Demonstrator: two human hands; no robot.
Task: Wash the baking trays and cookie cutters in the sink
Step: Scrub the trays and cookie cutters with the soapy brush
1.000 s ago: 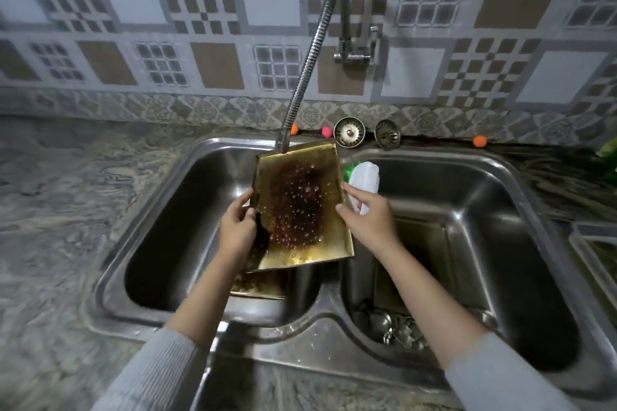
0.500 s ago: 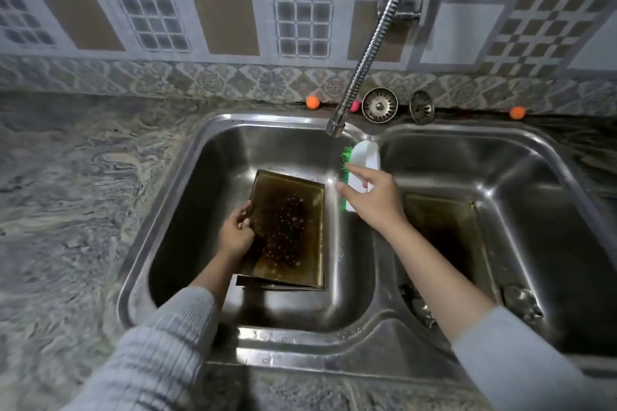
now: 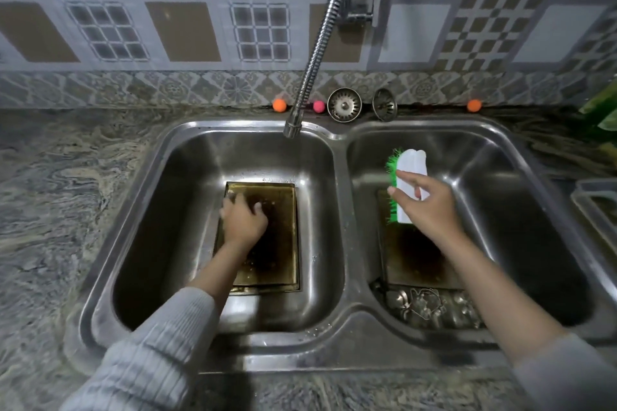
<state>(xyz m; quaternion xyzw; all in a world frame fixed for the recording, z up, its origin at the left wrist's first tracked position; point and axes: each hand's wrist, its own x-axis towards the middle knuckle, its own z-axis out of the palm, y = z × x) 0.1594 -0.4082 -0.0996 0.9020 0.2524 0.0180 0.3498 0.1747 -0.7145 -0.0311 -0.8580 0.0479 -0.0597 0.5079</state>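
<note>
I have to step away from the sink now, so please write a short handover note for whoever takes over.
Left hand: rests on the baking tray lying flat in the left basin; whether it has a grip on it is unclear.
Right hand: holds the scrub brush above the right basin.
A second tray and the cookie cutters lie in the right basin.
Done: nothing looks clean; the left tray still shows dark residue.
Left: scrub and rinse both trays and the cutters.
</note>
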